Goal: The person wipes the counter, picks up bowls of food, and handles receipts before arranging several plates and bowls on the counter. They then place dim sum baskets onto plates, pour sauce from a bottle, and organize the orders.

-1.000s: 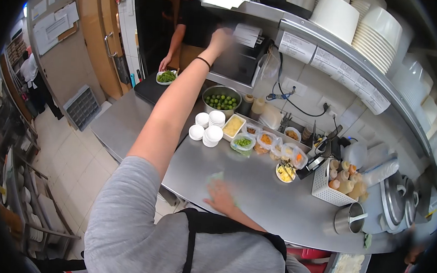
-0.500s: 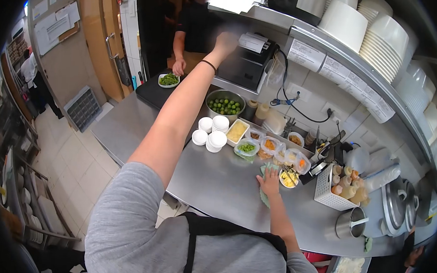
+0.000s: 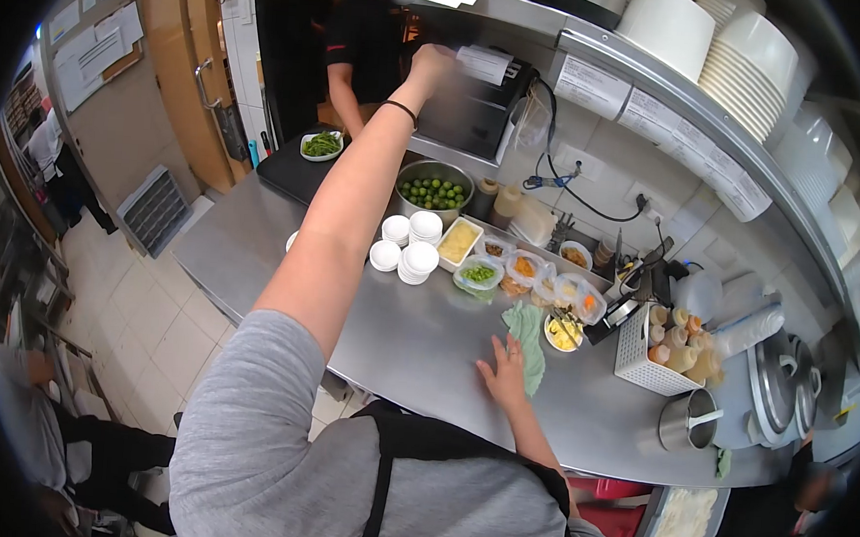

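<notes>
The right hand (image 3: 504,373) lies flat, fingers spread and gripping nothing, on the near end of a green cloth (image 3: 528,326) on the steel counter (image 3: 425,352), just beside the topping tubs (image 3: 526,272). The left hand (image 3: 433,62) is up at the receipt printer (image 3: 474,119), too blurred to tell its grip

Open steel in front, clutter along the wall
The bench (image 3: 234,247) lies bare at its left and near edge. A green cloth (image 3: 530,329) lies mid-bench, while stacked white cups (image 3: 407,247), food tubs (image 3: 528,275), a white basket (image 3: 646,356) and a metal pot (image 3: 686,422) crowd the back and right under a shelf (image 3: 657,97).
</notes>
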Demonstrator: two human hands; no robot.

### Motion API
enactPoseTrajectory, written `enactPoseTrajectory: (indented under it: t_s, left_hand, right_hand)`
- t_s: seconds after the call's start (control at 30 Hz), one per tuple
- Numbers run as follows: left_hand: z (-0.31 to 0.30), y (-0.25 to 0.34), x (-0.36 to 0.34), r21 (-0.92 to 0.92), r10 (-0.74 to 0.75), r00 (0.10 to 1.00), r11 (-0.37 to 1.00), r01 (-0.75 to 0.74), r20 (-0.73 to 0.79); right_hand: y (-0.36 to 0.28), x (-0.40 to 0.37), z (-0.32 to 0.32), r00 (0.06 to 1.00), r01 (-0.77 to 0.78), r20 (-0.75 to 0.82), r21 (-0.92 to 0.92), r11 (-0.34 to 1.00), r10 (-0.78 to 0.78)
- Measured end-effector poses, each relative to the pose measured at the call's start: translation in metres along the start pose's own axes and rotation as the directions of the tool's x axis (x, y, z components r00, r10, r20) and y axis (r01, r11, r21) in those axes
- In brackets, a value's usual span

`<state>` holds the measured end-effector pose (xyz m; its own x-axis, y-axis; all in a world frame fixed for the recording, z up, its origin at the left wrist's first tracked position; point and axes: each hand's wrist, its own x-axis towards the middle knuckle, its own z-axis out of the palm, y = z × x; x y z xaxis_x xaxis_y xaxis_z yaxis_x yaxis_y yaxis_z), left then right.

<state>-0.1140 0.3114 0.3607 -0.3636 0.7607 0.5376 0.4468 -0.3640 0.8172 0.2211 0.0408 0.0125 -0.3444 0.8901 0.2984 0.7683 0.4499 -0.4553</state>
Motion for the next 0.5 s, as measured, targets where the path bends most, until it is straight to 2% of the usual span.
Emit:
enactPoseTrajectory:
  t_s: [0.1, 0.13, 0.17, 0.23, 0.3, 0.37, 0.43, 0.5]
  left_hand:
    - [0.001, 0.004, -0.002, -0.091, -0.056, 0.998, 0.994, 0.057, 0.012]
    - [0.0, 0.006, -0.005, -0.213, -0.066, 0.997, 0.974, 0.074, 0.046]
    - [-0.002, 0.012, -0.012, -0.212, -0.066, 0.997, 0.974, 0.074, 0.046]
    - [-0.01, 0.021, -0.03, -0.622, -0.043, 0.999, 0.781, 0.054, 0.032]
    - [-0.013, 0.014, -0.051, -0.622, 0.086, 0.996, 0.781, -0.046, 0.035]
    - [-0.014, 0.014, -0.091, -0.412, 0.251, 0.968, 0.881, -0.231, -0.007]
    - [-0.022, 0.03, -0.153, -0.46, 0.2, 0.977, 0.877, -0.143, 0.079]
    - [-0.027, 0.032, -0.206, -0.357, 0.151, 0.98, 0.929, -0.096, 0.129]
  right_hand:
    - [-0.005, 0.003, -0.009, 0.999, 0.018, -0.046, 0.029, 0.999, -0.016]
    - [-0.006, 0.005, -0.013, 0.997, 0.031, -0.07, 0.039, 0.999, -0.029]
    - [-0.01, 0.008, -0.018, 0.997, 0.031, -0.07, 0.04, 0.999, -0.028]
    - [-0.024, 0.017, -0.032, 0.994, 0.039, -0.107, 0.123, 0.992, -0.026]
    - [-0.04, 0.03, -0.051, 0.991, 0.065, -0.13, 0.198, 0.978, -0.04]
    - [-0.056, 0.048, -0.075, 0.986, 0.085, -0.161, 0.269, 0.959, -0.043]
    - [-0.074, 0.067, -0.101, 0.948, 0.222, -0.306, 0.426, 0.877, -0.091]
    - [-0.105, 0.082, -0.129, 0.949, 0.221, -0.314, 0.73, 0.647, 0.029]
